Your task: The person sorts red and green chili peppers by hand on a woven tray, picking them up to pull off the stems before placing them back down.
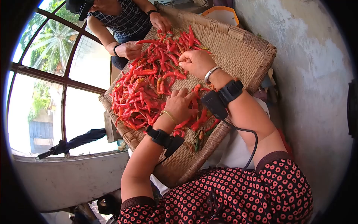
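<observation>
Red chili peppers (130, 102) lie in a loose heap across a woven tray (238, 50). My left hand (178, 106) rests palm down on the near part of the heap, fingers apart, touching peppers. Farther out and to the right, my right hand (197, 64) is closed in a pinch at the heap's right edge. Whatever its fingertips hold, if anything, is too small or hidden to make out. Some peppers beneath my left hand and wrist are covered from view. Green bits and stems (197, 142) show among the peppers near the tray's close edge.
Across the tray, another person's two hands (128, 49) work at the far side of the heap. A barred window (65, 80) and a dark folded umbrella (80, 141) are on the left. A bare wall (309, 74) stands close on the right. An orange-rimmed container (223, 15) sits behind the tray.
</observation>
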{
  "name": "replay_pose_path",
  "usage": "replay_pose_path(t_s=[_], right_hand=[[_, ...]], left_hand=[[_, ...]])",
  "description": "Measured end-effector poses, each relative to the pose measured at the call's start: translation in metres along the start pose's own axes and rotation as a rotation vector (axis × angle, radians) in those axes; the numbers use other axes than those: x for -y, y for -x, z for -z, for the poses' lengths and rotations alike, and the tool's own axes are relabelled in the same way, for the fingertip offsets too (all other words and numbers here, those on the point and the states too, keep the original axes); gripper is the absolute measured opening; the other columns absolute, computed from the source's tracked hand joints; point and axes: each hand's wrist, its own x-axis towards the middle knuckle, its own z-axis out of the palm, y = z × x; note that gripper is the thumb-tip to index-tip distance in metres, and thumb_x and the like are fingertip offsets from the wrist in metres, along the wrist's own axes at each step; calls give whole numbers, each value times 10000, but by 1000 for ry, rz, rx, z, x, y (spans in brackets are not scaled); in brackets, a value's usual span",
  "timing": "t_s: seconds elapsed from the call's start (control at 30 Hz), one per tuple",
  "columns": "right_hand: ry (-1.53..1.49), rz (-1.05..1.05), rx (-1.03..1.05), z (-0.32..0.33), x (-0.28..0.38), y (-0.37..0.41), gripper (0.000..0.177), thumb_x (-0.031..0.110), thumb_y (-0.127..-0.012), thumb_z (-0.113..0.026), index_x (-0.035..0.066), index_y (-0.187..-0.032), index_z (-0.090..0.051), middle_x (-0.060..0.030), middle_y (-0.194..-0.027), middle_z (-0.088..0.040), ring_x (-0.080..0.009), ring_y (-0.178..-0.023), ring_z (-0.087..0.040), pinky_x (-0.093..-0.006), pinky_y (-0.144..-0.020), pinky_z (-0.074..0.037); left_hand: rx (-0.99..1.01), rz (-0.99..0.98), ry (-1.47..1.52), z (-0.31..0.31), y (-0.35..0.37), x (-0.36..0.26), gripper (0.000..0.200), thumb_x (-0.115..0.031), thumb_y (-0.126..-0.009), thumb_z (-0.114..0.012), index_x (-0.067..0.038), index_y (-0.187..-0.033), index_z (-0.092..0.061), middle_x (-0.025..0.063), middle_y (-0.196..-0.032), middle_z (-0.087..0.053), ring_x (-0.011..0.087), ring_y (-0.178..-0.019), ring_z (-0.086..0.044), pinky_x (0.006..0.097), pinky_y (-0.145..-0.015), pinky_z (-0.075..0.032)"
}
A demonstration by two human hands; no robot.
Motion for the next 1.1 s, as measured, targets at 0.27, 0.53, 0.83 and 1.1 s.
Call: replay_pose_path(t_s=[0.27,0.53,0.83,1.1], right_hand=[[48,-29,102,3,0,0,212,276,-727,-608,109,-849,-654,-114,-822,-640,-276,-806,-607,-382,-740,-473],[19,-40,87,6,2,0,189,257,-728,-608,97,-815,-655,-123,-791,-637,-286,-765,-606,-389,-706,-473],[34,-16,99,3,5,3,244,194,-718,-652,33,-900,-633,-97,-682,-621,-203,-626,-603,-306,-612,-477],[1,-26,112,4,11,-3,217,219,-731,-640,61,-880,-630,-119,-740,-639,-262,-691,-623,-352,-638,-491]], left_hand=[[143,-213,44,-11,15,4,240,-153,-637,-647,-82,-863,-607,73,-906,-592,249,-891,-536,371,-823,-420],[73,76,708,32,9,17,201,-60,-755,-628,-46,-955,-615,27,-707,-595,87,-619,-552,226,-565,-450],[423,-200,620,35,-8,34,458,-117,-703,-666,-27,-1133,-535,112,-901,-616,199,-838,-587,317,-744,-469],[-200,198,1113,26,-33,51,583,-99,-703,-670,-34,-1228,-425,140,-979,-586,232,-804,-597,333,-730,-482]])
